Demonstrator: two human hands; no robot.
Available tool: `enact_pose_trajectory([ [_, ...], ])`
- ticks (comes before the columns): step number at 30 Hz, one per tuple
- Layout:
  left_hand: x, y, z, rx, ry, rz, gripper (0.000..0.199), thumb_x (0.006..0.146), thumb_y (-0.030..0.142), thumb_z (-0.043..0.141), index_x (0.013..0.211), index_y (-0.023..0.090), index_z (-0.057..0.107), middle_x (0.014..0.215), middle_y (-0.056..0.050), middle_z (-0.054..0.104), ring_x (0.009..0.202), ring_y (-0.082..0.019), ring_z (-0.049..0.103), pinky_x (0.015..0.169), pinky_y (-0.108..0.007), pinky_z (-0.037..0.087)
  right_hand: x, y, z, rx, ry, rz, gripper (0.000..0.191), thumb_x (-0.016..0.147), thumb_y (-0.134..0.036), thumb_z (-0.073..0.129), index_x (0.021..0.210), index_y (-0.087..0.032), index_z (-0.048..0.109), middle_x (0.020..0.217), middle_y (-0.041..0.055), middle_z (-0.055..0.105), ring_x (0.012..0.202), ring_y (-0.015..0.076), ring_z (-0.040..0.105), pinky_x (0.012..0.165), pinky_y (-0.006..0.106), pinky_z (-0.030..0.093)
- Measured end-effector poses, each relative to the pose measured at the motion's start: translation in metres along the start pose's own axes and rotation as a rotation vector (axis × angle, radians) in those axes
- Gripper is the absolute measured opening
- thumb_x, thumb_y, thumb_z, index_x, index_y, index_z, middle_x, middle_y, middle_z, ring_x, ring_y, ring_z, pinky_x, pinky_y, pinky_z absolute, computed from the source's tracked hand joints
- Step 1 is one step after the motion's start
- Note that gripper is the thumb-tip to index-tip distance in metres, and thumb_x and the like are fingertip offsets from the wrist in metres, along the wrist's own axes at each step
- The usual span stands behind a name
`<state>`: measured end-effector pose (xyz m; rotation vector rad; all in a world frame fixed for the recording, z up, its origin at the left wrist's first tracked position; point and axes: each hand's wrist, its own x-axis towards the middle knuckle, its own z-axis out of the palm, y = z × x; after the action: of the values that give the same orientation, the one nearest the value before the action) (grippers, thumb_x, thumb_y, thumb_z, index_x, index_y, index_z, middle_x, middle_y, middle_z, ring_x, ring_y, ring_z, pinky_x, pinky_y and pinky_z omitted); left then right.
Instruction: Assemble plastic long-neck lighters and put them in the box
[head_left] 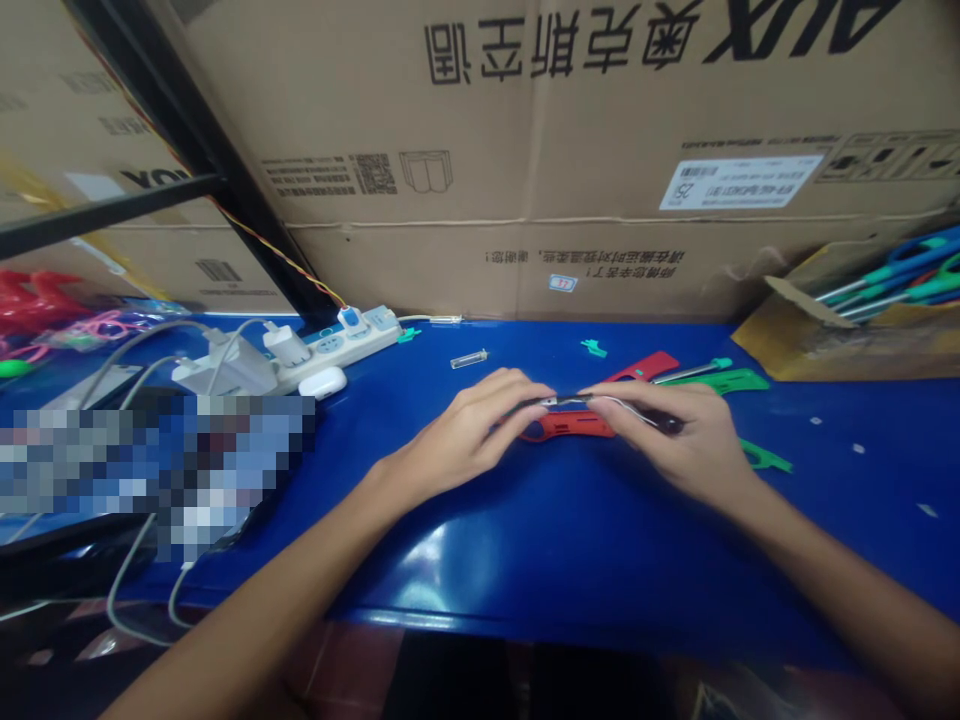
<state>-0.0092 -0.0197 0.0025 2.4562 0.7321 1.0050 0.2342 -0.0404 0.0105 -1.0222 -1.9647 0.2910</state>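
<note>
Over the blue table, my left hand (pixel 491 415) and my right hand (pixel 667 425) meet fingertip to fingertip. Both pinch a slim dark piece (pixel 574 399) with a silvery part near the left fingertips. Its exact kind is hidden by the fingers. A dark rounded end (pixel 669 422) shows under my right palm; whether it belongs to the same piece I cannot tell. Below and behind the hands lie a red plastic part (pixel 577 426), a second red part (pixel 658 364), a green plastic part (pixel 739 381) and a silvery rod with a teal tip (pixel 694 370).
At the right stands an open cardboard box (pixel 802 340) holding blue and teal pieces. A power strip (pixel 334 345) with plugs and a white earbud case (pixel 322 382) sit at the left. A clear small tube (pixel 469 359) and teal scraps (pixel 594 348) lie behind my hands.
</note>
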Motion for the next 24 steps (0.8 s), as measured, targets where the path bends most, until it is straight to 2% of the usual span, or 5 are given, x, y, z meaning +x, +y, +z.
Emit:
enact_pose_trajectory([
  [3,0.001,-0.001,0.001,0.044,0.049,0.077,0.019,0.102,0.02,0.054,0.118,0.016,0.062,0.108,-0.008,0.067,0.101,-0.018,0.062,0.091,-0.034,0.05,-0.001,-0.002,0.001,-0.004,-0.006,-0.015,0.013,0.091,-0.027,0.066,0.097,-0.022,0.078,0.07,-0.0031,0.075,0.044,0.0077,0.052,0.042,0.023,0.039],
  [7,0.001,0.002,0.003,0.049,0.118,0.147,0.019,0.097,0.018,0.062,0.116,0.018,0.064,0.107,-0.007,0.069,0.098,-0.018,0.063,0.088,-0.035,0.05,-0.005,-0.004,0.005,-0.008,-0.034,-0.1,0.013,0.093,-0.024,0.066,0.1,-0.022,0.076,0.08,-0.0013,0.078,0.05,0.0091,0.06,0.046,0.024,0.045],
  [11,0.0,0.006,0.006,-0.039,0.12,0.173,0.021,0.096,0.017,0.062,0.118,0.018,0.063,0.105,-0.007,0.07,0.098,-0.017,0.064,0.085,-0.033,0.054,-0.008,-0.002,0.008,-0.021,-0.034,-0.23,0.016,0.092,-0.018,0.066,0.106,-0.022,0.074,0.092,0.0015,0.079,0.065,0.0125,0.07,0.059,0.025,0.053],
  [14,0.001,0.007,0.005,-0.039,0.1,0.181,0.019,0.097,0.017,0.062,0.116,0.017,0.064,0.103,-0.008,0.07,0.097,-0.017,0.065,0.086,-0.034,0.054,-0.008,0.001,0.006,-0.046,-0.063,-0.276,0.019,0.093,-0.017,0.065,0.109,-0.023,0.073,0.095,0.0021,0.079,0.072,0.0141,0.072,0.064,0.026,0.055],
  [24,-0.001,0.007,0.004,-0.033,0.037,0.209,0.033,0.097,0.014,0.061,0.13,0.021,0.058,0.111,-0.007,0.069,0.1,-0.017,0.063,0.088,-0.035,0.053,0.001,-0.006,-0.004,0.099,-0.137,-0.14,0.006,0.089,-0.021,0.071,0.09,-0.024,0.076,0.078,-0.0042,0.077,0.057,0.0077,0.063,0.054,0.021,0.047],
])
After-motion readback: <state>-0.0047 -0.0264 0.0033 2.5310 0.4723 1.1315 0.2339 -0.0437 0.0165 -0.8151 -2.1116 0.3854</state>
